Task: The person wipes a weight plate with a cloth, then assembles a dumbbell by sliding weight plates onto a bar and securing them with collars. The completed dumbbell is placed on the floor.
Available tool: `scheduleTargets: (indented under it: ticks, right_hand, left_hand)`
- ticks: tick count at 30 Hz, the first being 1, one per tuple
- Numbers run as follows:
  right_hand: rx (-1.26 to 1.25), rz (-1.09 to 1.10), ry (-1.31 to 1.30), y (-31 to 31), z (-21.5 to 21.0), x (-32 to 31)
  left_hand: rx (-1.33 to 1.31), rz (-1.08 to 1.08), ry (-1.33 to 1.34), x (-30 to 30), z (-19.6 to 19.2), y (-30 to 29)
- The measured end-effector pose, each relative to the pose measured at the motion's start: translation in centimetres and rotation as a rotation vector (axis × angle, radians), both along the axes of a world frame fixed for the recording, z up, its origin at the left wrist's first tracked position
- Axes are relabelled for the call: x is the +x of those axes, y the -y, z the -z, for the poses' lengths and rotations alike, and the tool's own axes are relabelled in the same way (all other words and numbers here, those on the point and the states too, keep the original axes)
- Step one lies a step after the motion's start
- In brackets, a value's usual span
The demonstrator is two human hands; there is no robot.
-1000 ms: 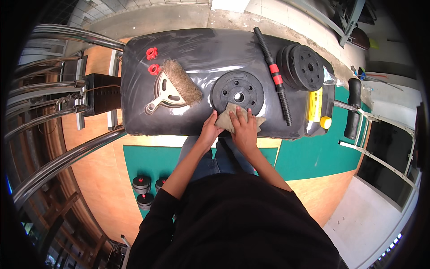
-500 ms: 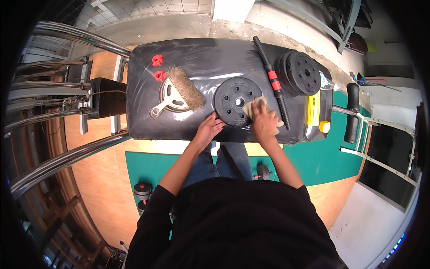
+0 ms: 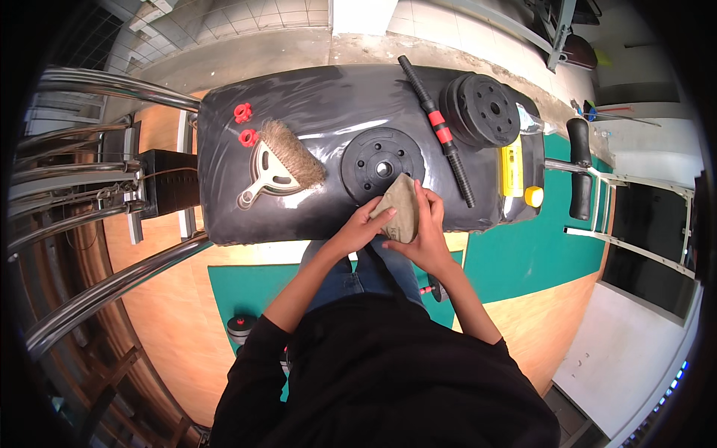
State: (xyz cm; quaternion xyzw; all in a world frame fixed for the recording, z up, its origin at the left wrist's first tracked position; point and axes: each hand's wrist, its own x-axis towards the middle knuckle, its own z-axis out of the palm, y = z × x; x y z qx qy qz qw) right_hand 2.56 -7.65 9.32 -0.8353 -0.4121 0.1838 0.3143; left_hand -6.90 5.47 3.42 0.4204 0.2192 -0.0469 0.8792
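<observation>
The left hand (image 3: 361, 228) and right hand (image 3: 429, 240) grip close together, forearms (image 3: 305, 288) angled inward.

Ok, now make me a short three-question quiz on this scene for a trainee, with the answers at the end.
1. True or false: the brush lies to the left of the single weight plate.
2. What do the left hand and right hand both hold?
A) a threaded bar
B) a tan cloth
C) a yellow bottle
3. How many small red collars lie on the black padded surface?

Key: 1. True. 2. B. 3. Two.
</observation>
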Motion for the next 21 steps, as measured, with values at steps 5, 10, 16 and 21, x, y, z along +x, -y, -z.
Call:
scheduleTargets:
  ticks: [5, 10, 16, 21]
  right_hand:
    - [0.222, 0.504, -0.886, 1.5, 4.8, 1.7]
    - [0.220, 0.421, -0.912, 1.0, 3.2, 3.9]
    - [0.495, 0.185, -0.853, -0.3, 3.2, 5.2]
    - [0.684, 0.364, -1.199, -2.6, 0.8, 4.3]
  left_hand:
    - [0.099, -0.003, 0.072, 0.6, 0.9, 0.6]
    - [0.441, 0.074, 0.082, 1.4, -0.2, -1.3]
    - [0.693, 0.050, 0.011, 2.6, -1.6, -3.8]
    - [0.449, 0.150, -0.002, 3.3, 0.0, -1.5]
